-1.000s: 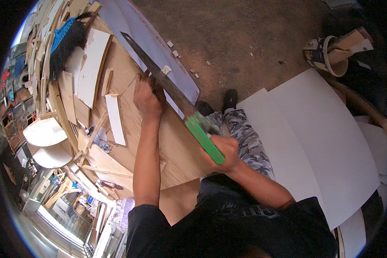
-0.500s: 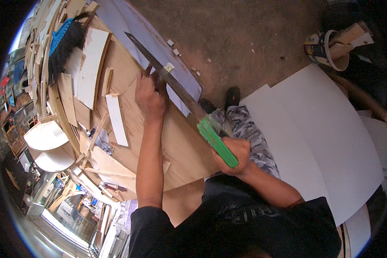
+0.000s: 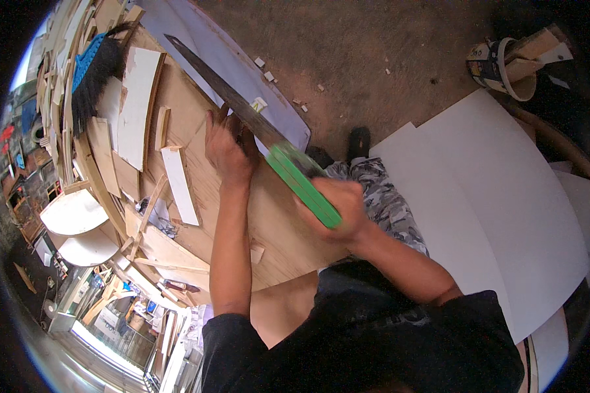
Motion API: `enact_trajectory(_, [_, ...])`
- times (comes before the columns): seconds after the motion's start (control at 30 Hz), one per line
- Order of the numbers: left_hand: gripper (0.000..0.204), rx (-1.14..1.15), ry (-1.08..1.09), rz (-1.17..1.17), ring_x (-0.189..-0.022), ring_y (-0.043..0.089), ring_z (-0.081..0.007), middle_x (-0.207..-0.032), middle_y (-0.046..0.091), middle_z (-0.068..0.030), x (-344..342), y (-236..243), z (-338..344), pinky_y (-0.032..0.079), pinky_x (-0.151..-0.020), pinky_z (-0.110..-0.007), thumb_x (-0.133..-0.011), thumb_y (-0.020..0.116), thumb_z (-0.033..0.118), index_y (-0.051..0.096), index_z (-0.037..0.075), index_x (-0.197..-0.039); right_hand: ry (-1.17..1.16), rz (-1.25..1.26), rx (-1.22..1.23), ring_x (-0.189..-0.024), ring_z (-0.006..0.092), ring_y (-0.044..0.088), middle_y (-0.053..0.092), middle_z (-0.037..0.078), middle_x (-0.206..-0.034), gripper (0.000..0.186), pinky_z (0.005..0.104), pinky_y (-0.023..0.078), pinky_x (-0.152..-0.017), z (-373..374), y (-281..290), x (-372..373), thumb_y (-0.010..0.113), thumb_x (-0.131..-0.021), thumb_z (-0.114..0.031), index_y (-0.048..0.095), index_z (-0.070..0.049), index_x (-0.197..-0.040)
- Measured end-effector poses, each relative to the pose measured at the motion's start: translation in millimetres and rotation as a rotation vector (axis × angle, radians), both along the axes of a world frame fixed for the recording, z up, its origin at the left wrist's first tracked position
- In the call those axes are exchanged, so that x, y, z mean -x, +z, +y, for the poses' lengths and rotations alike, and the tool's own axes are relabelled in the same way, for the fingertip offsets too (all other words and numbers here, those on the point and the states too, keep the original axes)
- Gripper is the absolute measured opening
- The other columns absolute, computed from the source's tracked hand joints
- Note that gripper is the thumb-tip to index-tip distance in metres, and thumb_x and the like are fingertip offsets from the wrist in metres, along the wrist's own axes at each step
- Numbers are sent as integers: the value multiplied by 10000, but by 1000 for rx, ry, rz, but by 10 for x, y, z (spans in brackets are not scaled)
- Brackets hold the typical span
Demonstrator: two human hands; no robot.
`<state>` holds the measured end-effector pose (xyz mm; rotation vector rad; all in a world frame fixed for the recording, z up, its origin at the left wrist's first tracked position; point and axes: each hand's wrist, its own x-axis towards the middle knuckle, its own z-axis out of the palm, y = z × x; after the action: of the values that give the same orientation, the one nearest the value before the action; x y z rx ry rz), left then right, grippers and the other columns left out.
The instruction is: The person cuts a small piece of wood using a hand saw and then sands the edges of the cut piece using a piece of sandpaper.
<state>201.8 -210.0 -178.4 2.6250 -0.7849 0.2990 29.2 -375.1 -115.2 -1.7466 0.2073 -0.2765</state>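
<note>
In my right hand (image 3: 337, 206) is a handsaw (image 3: 298, 180), its green handle gripped in closed fingers. The dark blade (image 3: 206, 75) runs slantwise up to the left, past the edge of the wooden worktop (image 3: 282, 242). My left hand (image 3: 231, 150) is closed at that edge, right beside the blade. What its fingers hold is mostly hidden by the hand and the saw. A small white piece (image 3: 259, 105) shows just beyond the blade, close to my left fingertips.
A white strip (image 3: 179, 185), a larger white board (image 3: 139, 108) and wood offcuts lie on the worktop, with a blue brush with black bristles (image 3: 92, 72). Large white sheets (image 3: 478, 203) lean at the right. A bucket of scraps (image 3: 488, 65) stands on the floor (image 3: 373, 46).
My right hand has pushed the saw up and to the left, so its handle is nearer my left hand. My left hand has stayed nearly still at the worktop's edge.
</note>
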Motion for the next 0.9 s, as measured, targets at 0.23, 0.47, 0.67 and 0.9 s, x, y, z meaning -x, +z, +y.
enact_trajectory(0.23, [216,34,14,31,-1156,688,-389,-1176,738,-202,-38,-3,5,401,-1169,-595,-814,696,51,704,2,-1024,35,4,14,-482,293,558,519,128,-614,111,398,434,-460,-137,101,457,744,-793,-19,648,14,-749])
enact_trajectory(0.47, [213,-11,-4,30,-1180,695,-343,-1120,750,-194,-115,-43,83,269,-1223,-650,-837,707,78,721,11,-1039,64,32,-50,-470,272,550,515,116,-604,71,388,428,-449,-160,100,350,729,-744,9,660,20,-757])
enact_trajectory(0.67, [242,-16,-11,21,-1211,687,-340,-1101,754,-197,-124,-53,80,252,-1239,-632,-848,694,82,729,10,-1077,60,56,-1,-482,290,540,509,123,-618,85,388,425,-460,-216,154,591,735,-771,-7,652,11,-775])
enact_trajectory(0.9, [136,51,38,-12,-1209,692,-336,-1100,763,-183,-100,-89,34,291,-1224,-627,-867,702,119,723,28,-966,19,16,7,-524,314,572,526,137,-646,100,389,444,-495,-61,25,167,757,-804,-41,670,6,-795])
